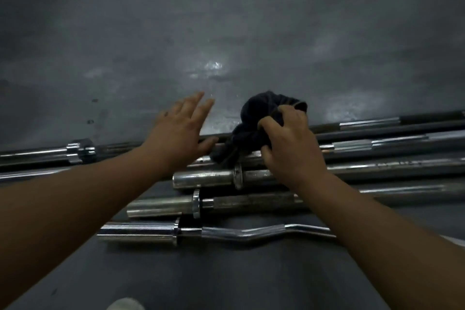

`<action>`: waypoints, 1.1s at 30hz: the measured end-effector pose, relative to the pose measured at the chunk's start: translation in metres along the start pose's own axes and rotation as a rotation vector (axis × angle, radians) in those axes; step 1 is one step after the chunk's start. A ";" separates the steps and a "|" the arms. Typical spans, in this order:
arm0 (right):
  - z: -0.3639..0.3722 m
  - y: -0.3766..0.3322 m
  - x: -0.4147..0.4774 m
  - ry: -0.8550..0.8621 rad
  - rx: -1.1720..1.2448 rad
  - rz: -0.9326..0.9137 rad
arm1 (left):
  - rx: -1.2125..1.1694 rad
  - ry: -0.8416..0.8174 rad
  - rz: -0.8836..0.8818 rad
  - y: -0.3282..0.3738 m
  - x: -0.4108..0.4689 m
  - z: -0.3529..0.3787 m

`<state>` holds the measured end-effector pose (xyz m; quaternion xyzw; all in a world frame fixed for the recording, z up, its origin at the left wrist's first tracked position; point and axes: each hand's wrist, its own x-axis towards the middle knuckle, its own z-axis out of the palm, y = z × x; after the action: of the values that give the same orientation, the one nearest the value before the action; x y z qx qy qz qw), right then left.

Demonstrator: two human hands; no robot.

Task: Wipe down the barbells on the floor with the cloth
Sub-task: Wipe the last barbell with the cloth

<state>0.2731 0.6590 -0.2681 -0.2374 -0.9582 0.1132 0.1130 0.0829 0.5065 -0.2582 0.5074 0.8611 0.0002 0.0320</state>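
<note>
On floor (226, 33), right hand (289, 143) grips bunched cloth (254, 123) against a far bar among the barbells (208, 178), left hand (181, 131) flat-fingered and empty beside it; wiping apparently underway, nearer bars likely left.

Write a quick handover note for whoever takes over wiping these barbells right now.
Left hand: open, fingers straight, over the far bars, holding nothing.
Right hand: grips the bunched dark cloth, which rests on the barbells lying side by side on the floor.
Curl bar lies nearest, neither hand on it.
Done: no telling which bars are wiped. Left: wipe through the pile.
</note>
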 end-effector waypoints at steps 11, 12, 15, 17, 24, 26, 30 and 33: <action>-0.100 -0.068 -0.008 -0.073 0.055 0.150 | -0.206 -0.088 -0.036 0.014 -0.038 -0.089; -0.123 -0.081 -0.002 -0.084 0.064 0.151 | -0.216 -0.079 -0.043 0.011 -0.041 -0.117; -0.198 -0.122 0.026 -0.090 0.070 0.136 | -0.240 -0.060 -0.073 -0.004 -0.049 -0.204; -0.250 -0.152 0.052 -0.079 0.071 0.106 | -0.253 -0.059 -0.102 -0.022 -0.053 -0.265; -0.433 -0.257 0.155 0.064 0.140 -0.027 | -0.247 0.126 -0.183 -0.114 -0.076 -0.486; -0.477 -0.289 0.179 0.110 0.174 -0.074 | -0.253 0.201 -0.226 -0.133 -0.084 -0.538; -0.537 -0.353 0.217 0.196 0.229 -0.201 | -0.235 0.350 -0.311 -0.159 -0.107 -0.611; -0.555 -0.395 0.235 0.250 0.303 -0.299 | -0.208 0.408 -0.426 -0.176 -0.136 -0.633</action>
<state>0.0507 0.5222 0.4036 -0.0856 -0.9333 0.2074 0.2805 -0.0398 0.3230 0.3749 0.2990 0.9321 0.1834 -0.0905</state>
